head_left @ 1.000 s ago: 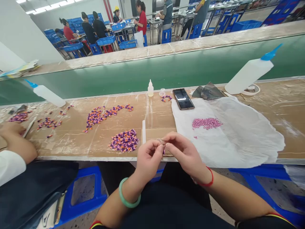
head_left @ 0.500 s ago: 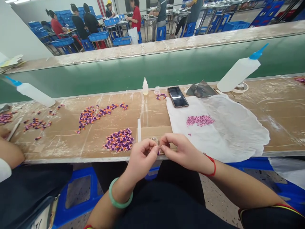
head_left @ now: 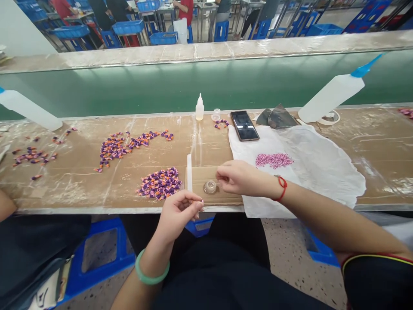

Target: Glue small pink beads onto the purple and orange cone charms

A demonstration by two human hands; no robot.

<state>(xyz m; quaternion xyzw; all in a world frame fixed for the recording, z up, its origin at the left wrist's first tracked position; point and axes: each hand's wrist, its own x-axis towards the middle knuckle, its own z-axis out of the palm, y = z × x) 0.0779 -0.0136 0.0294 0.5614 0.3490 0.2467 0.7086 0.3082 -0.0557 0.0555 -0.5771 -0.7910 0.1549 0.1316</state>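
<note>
Left hand (head_left: 178, 216) pinched shut near belt edge, fingertips' hold too small to tell. Right hand (head_left: 238, 177) half-curled, nothing visibly held, just beside clear round cup (head_left: 210, 187) on cardboard sheet (head_left: 200, 177).

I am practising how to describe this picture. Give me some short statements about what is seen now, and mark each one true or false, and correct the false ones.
1. The right hand wears a red string at the wrist. True.
2. The green bangle is on the right wrist. False: it is on the wrist of the left hand.
3. The pink pieces lie on bare cardboard. False: they lie on a white plastic sheet.
4. A small clear round dome sits on cardboard beside the right hand. True.
5. The left hand holds the phone. False: the phone lies apart, beyond it.
</note>
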